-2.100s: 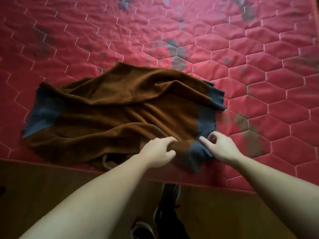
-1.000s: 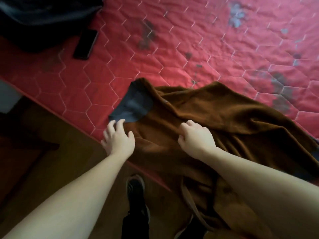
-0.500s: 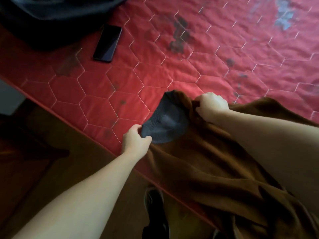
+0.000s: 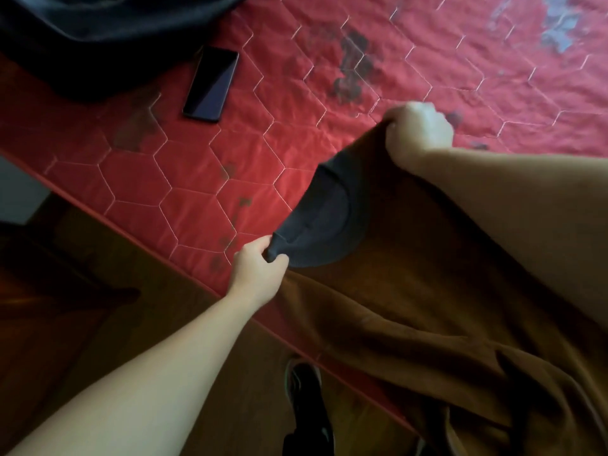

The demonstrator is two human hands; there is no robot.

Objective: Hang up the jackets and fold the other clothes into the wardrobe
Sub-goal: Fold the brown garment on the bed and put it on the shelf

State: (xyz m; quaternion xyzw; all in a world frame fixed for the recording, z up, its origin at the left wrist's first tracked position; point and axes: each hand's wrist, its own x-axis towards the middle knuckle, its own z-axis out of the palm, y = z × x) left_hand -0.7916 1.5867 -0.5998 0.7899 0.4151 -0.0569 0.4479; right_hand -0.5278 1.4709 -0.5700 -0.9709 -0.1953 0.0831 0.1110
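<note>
Both bare arms reach forward: left hand low, thumb and curled fingers pinching the garment; right hand farther out, fisted on its edge, knuckles up.

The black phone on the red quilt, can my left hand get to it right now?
Probably yes, once it lets go: the left hand grips the dark ribbed band of the brown garment, and only bare red quilt lies between it and the black phone.

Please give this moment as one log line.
left hand: grips dark band | right hand: grips brown garment | phone: on bedcover
</note>
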